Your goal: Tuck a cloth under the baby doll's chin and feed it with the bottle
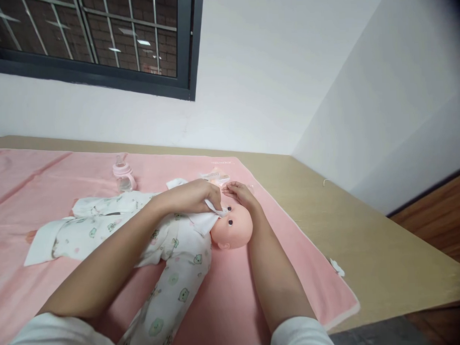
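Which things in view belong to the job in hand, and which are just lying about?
In use: white cloth, pinched in the left hand; doll's head; right hand beside it; pink mat underneath.
Lying about: baby bottle; plastic packet; white scrap.

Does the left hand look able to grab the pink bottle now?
Probably yes, if it lets go: the left hand pinches a white cloth by the doll's face. The bottle stands uncovered past the doll's body, and the way looks free.

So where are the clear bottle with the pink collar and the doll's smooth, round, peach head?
Clear bottle (122,170): head-camera view, on its pink collar.
Doll's head (241,224): head-camera view, on its forehead.
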`<state>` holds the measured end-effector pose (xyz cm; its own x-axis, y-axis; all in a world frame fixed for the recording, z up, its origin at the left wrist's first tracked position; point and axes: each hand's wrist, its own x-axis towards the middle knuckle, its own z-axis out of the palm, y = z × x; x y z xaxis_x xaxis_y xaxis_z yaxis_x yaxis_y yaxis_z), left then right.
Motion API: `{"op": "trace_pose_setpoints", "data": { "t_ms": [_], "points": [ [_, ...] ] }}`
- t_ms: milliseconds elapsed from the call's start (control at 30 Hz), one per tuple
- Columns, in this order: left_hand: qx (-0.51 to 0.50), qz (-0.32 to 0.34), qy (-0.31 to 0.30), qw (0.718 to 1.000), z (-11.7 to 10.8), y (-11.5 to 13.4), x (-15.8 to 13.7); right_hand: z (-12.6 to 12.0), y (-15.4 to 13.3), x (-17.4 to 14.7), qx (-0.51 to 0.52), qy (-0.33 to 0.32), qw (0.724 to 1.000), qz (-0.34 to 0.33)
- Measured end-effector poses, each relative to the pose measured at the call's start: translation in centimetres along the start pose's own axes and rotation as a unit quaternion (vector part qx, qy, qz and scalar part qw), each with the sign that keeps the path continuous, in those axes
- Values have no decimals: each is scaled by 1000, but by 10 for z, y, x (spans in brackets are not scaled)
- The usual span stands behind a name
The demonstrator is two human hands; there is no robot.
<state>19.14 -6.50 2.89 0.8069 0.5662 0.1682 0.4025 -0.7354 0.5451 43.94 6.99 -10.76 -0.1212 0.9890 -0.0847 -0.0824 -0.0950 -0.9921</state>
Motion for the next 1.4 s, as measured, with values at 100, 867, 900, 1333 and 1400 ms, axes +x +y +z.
{"op": "trace_pose_setpoints", "data": {
  "t_ms": [100,867,900,1333,1400],
  "points": [
    [7,-8,6,1000,1,-2,0,1,-2,-2,-2,2,1000,0],
    [49,-31,63,996,-13,-3,-10,-1,0,-1,2,2,1000,4],
    [37,-30,49,998,-15,-1,-12,-1,0,-1,2,2,1000,5],
    [38,-43,-59,997,-7,6,-11,0,-1,-1,-3,6,1000,4],
    [46,-47,-61,996,-7,6,-11,0,0,-1,-3,4,1000,2]
  ]
}}
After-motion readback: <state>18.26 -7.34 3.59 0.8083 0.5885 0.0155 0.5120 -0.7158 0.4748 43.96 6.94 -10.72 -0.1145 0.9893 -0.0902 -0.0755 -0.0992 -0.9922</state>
